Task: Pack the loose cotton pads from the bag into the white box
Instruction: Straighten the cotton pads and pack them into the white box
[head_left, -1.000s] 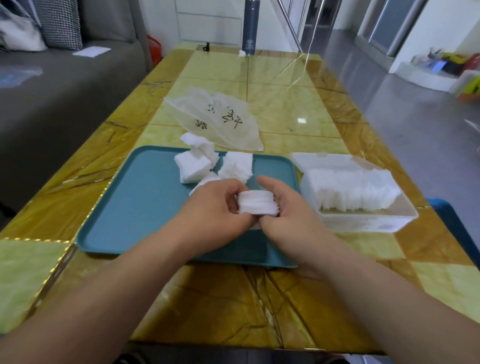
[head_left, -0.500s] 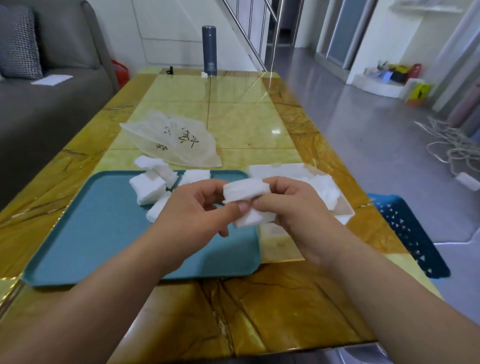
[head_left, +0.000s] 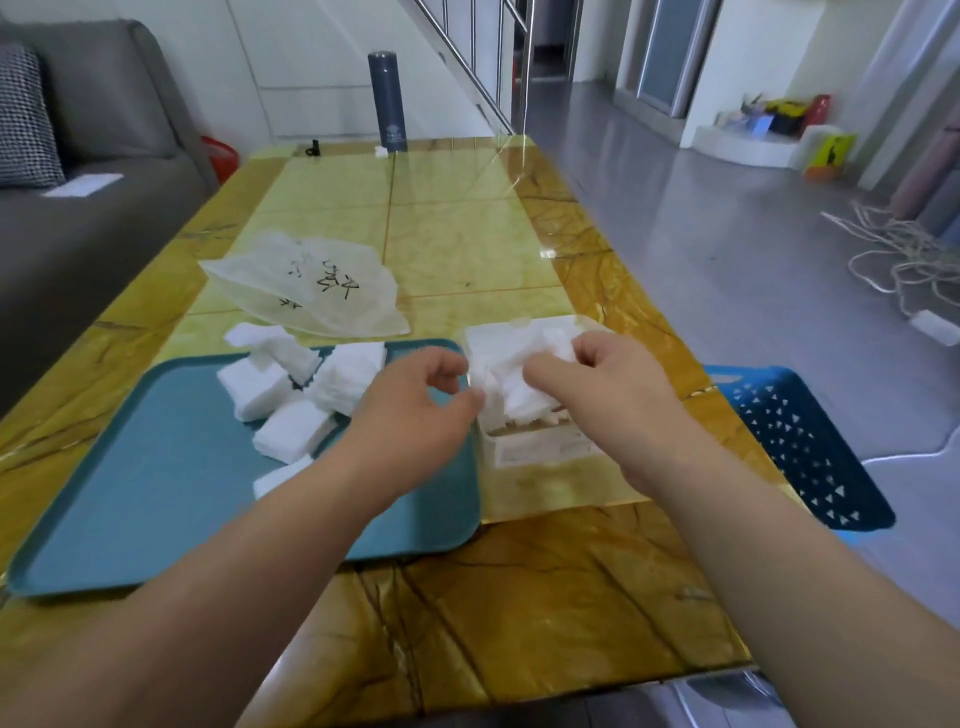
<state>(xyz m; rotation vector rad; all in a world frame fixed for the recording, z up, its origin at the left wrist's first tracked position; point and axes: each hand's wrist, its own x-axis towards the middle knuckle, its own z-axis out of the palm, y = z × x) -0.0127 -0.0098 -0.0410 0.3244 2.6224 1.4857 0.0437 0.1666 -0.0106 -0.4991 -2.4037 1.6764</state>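
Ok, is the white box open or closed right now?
Open. The white box has no lid over its top; cotton pads stand above its rim, with the right hand gripping some.

One wide-angle camera, worn on the head, looked forward and down along the bench (head_left: 457, 218), close above the left hand (head_left: 415, 410) and right hand (head_left: 613, 395).

Glossy, mirror-smooth marble-look table (head_left: 467, 218); matt teal plastic tray (head_left: 156, 493); soft, fibrous cotton pads (head_left: 254, 384); thin, crinkled plastic bag (head_left: 311, 286) (translucent, faintly shiny); smooth white plastic box (head_left: 540, 449); grey cloth sofa (head_left: 78, 234).
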